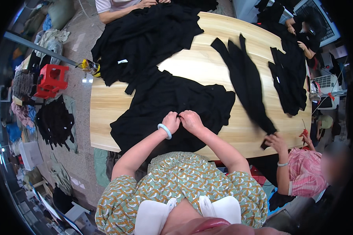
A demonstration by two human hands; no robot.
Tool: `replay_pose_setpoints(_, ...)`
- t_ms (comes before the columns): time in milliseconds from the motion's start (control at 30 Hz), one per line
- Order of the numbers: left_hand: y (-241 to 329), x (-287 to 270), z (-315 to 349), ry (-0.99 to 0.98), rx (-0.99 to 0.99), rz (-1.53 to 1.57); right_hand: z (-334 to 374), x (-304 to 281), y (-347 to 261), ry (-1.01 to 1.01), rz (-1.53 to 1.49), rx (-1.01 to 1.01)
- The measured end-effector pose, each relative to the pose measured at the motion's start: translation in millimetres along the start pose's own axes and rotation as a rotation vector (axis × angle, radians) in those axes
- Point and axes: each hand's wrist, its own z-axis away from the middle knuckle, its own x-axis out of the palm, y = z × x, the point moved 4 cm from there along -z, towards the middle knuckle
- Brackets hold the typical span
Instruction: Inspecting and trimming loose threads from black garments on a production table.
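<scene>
Both left hand (171, 122) and right hand (191, 120), I see, are nearly closed, side by side, pinching the black knit top (164, 94). Neither is nearer. It lies on the worktop (102, 117), under and ahead of them, longest from side to side.

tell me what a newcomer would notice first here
The big black garment at centre, under the person's fingers, comes first, dark against the pale wooden table. Left of the table, a bright red stool stands out. So does a co-worker's pink shirt at the lower right.
</scene>
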Motion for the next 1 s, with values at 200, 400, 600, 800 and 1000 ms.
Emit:
replay_pose_setpoints(200,12.1,2.0,13.7,0.059,-0.048,-0.047,7.1,6.5,0.4,0.038,-0.030,-0.010)
replay_pose_setpoints(400,9.3,-10.0,17.4,0.121,0.065,-0.046,7.9,7.4,-5.0,0.044,-0.125,-0.020)
replay_pose_setpoints(600,22.2,-52.3,17.7,0.039,0.351,-0.006,0.6,-16.0,-21.8,0.003,-0.258,-0.075)
replay_pose_setpoints(800,12.4,-71.6,14.4,-0.261,0.314,0.123,0.0,-20.4,-41.6,-0.043,-0.195,-0.192)
replay_pose_setpoints(1000,-7.5,-55.9,22.1,-0.287,0.186,0.187,2.5,-9.7,-33.7,-0.063,-0.265,-0.077)
